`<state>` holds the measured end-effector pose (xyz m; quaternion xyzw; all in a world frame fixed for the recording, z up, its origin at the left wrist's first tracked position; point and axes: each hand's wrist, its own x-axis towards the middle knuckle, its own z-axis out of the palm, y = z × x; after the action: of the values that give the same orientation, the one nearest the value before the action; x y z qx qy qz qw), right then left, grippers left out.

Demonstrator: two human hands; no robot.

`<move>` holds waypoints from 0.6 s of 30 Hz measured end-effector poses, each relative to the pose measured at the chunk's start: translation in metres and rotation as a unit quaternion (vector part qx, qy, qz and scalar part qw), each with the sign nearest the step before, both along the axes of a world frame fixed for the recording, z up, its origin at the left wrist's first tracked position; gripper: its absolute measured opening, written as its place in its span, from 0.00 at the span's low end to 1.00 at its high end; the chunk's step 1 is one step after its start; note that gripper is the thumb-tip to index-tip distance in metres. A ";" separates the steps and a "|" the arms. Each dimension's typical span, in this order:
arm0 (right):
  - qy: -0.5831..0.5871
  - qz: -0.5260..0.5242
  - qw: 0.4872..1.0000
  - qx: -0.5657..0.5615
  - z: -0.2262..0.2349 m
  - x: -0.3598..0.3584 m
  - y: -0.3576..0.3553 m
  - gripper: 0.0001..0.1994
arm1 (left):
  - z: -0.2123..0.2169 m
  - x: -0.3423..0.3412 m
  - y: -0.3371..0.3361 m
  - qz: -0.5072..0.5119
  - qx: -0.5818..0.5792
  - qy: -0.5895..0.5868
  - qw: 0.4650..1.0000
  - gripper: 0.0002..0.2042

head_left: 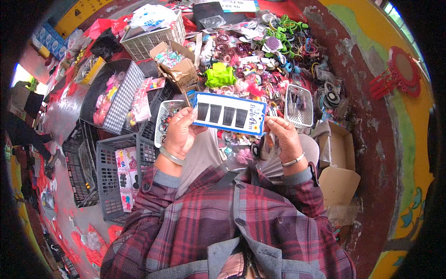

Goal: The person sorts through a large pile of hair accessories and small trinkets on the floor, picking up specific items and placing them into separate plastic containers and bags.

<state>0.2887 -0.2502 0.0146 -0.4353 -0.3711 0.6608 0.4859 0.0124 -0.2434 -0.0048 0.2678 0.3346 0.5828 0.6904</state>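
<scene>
the left grip (182, 128) is pinched on the left end of a blue-edged white card (222, 114), and the right grip (283, 136) pinches its right end. the card is held between both, sloping slightly down to the right, with four black tapered pieces (228, 116) in a row on its face. beyond it spreads a heap of colourful hair accessories (239, 51) and a bright green bundle (220, 75). a white basket (299, 125) sits near the right grip; a grey plastic crate (110, 186) stands farther left.
</scene>
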 end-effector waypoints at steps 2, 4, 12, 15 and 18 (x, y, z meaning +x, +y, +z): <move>0.005 0.015 1.000 0.006 -0.004 0.002 0.000 0.11 | -0.002 -0.002 0.000 0.009 0.005 0.003 1.000 0.06; 0.010 0.041 0.999 0.001 -0.004 0.001 -0.001 0.12 | 0.000 0.002 0.000 0.013 0.008 0.006 1.000 0.06; -0.002 0.048 0.998 -0.033 -0.011 -0.012 -0.001 0.08 | 0.000 0.010 0.000 -0.026 0.042 -0.005 0.999 0.08; 0.014 0.045 0.998 -0.035 -0.005 -0.012 -0.002 0.08 | 0.005 0.010 0.001 -0.044 0.041 -0.005 0.998 0.08; 0.039 0.045 0.998 -0.034 -0.004 -0.011 -0.001 0.09 | 0.004 0.009 0.002 -0.050 0.041 -0.009 0.998 0.08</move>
<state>0.2775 -0.2514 0.0104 -0.4084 -0.3487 0.7106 0.4546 0.0210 -0.2417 -0.0005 0.3066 0.2902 0.5632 0.7103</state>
